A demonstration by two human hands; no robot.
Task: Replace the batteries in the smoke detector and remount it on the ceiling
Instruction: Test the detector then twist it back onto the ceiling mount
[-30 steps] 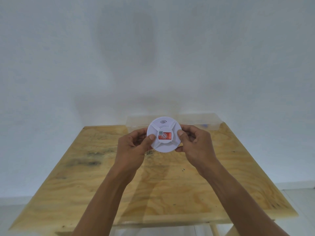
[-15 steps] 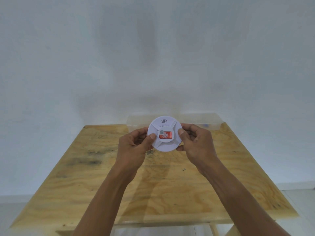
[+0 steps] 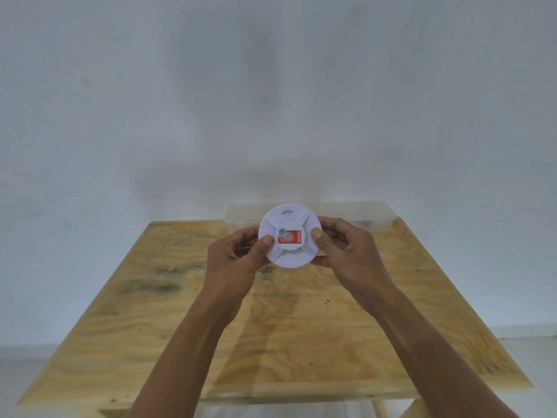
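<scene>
A round white smoke detector [image 3: 290, 235] sits just above the middle of the frame, held up in the air over the far half of a plywood table [image 3: 150, 327]. Its flat face is turned toward the camera, showing raised ribs that run out from a central disc, a small curved signal mark near its top edge, and a red label with a small square code at its left end.

The left hand [image 3: 233, 260] grips the detector's left rim, thumb pressed on the face beside the label and fingers curled behind. The right hand [image 3: 351, 251] grips the right rim the same way, thumb on the front, fingers wrapped behind and under the lower edge. Both hands are closed firmly on the unit, and both bare forearms rise from the bottom of the frame.

Behind the detector, at the table's far edge against the pale wall [image 3: 120, 116], lies a long, low clear plastic container [image 3: 355, 217]. Its middle is hidden by the detector. A small bluish thing [image 3: 365, 222] shows through its right part, possibly a battery, though it is too small and blurred to tell. The rest of the container looks hazy.

The tabletop has dark smudges left of centre, below the left hand.
</scene>
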